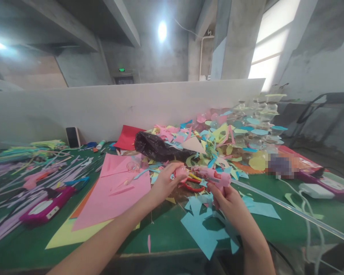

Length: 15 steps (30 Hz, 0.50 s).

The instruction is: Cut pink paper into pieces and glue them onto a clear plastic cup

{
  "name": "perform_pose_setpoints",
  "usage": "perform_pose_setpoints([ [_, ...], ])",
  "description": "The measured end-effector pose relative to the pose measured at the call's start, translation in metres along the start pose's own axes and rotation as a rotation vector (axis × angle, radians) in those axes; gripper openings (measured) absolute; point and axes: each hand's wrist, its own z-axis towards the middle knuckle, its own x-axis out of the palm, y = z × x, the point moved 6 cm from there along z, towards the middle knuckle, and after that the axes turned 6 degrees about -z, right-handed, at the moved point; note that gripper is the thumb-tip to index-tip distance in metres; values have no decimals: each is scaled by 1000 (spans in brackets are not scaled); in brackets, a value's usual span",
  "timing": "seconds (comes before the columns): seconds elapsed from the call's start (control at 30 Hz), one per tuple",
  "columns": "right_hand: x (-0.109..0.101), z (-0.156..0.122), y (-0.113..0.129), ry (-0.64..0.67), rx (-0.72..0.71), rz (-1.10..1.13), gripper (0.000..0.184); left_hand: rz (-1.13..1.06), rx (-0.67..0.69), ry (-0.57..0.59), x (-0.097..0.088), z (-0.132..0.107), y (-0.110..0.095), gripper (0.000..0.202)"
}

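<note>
While left hand [167,179] pinches pink piece [182,173], right hand [227,198] grips glue gun [218,177]; paper [199,231] crowds table edge [163,250].

No text can be read, the glowing green sign [122,70] at the back being too blurred

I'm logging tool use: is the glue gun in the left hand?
No, the pink glue gun is held in the right hand.

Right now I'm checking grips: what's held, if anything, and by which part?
Left hand: pinkish piece, by its side; right hand: glue gun, by its handle.
</note>
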Motion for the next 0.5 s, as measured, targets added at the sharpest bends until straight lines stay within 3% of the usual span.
perform_pose_setpoints([
  [0.5, 2, 1, -3, 30, 52, -21, 48, -15, -11, 17, 3, 1, 6, 33],
])
